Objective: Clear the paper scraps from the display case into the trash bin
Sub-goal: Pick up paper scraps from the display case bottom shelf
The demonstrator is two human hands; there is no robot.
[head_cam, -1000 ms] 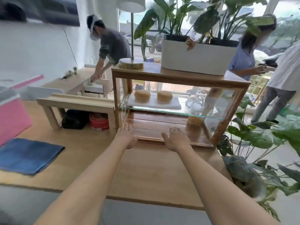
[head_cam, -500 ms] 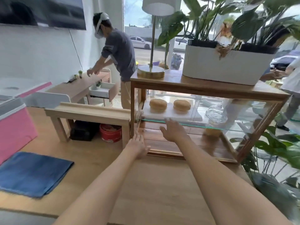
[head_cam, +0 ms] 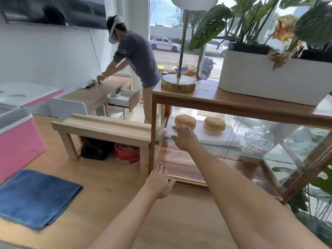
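Two hands work the display case: left hand flat and empty at its bottom-left corner; right hand open, empty, reaching the glass shelf's left end; scraps unseen, so locating them likely comes next.

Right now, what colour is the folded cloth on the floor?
Blue, seen clearly in the head view: folded cloth.

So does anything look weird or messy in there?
Mostly tidy. The odd bits: brown, dried-up leaves hang over the white planter on top of the display case, and a drawer in the desk behind sits open.
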